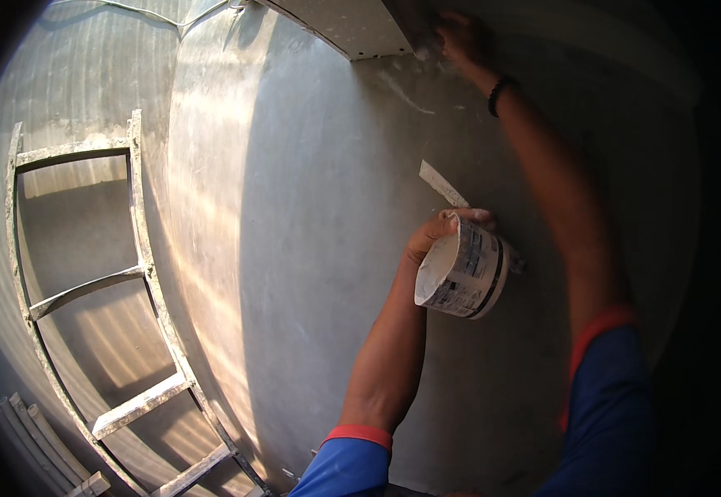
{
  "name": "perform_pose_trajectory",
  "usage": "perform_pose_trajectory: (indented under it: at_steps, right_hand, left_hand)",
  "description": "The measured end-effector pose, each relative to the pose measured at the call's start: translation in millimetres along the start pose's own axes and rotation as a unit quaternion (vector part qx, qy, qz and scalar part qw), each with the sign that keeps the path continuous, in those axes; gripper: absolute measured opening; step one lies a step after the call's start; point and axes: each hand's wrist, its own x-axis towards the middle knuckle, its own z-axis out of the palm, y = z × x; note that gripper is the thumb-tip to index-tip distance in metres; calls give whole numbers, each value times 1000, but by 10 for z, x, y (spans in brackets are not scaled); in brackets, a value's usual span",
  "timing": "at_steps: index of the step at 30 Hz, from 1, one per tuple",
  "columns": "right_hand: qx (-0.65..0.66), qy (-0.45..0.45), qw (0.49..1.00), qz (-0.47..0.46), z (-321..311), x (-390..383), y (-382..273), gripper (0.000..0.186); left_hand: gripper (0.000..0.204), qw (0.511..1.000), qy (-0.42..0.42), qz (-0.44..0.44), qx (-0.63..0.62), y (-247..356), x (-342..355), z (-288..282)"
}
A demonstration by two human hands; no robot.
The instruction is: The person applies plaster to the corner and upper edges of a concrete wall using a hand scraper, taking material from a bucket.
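Note:
My left hand grips a white printed bucket by its rim; pale material shows inside. A flat, white-smeared strip, perhaps a scraper, sticks up behind that hand, which seems to hold it too. My right hand is raised at the top, its fingers closed at the dark edge of a pale overhead panel; whatever is in them is too shadowed to make out. Faint white streaks mark the grey surface just below it.
A paint-spattered ladder stands at the left against the grey plastered surface. Several pale pipes are bunched at the lower left. A cable runs along the top left. The right side is in deep shadow.

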Motion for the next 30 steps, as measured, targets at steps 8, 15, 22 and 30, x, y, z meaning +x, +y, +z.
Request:
perform_pose_trajectory:
  at_steps: [8,15,22,30]
  right_hand:
    - [92,-3,993,78,-18,94,-121,29]
    - [-10,0,1000,20,-93,-9,32,24]
    - [-128,50,974,-178,-100,209,276,24]
    - [-162,53,967,-188,153,184,209,24]
  left_hand:
    - [54,999,-12,-6,-38,-24,19,46]
    - [55,1000,18,-1,-13,14,-41,85]
    - [54,1000,20,5,-2,-15,1,105]
    - [50,999,29,-10,-14,36,-33,163]
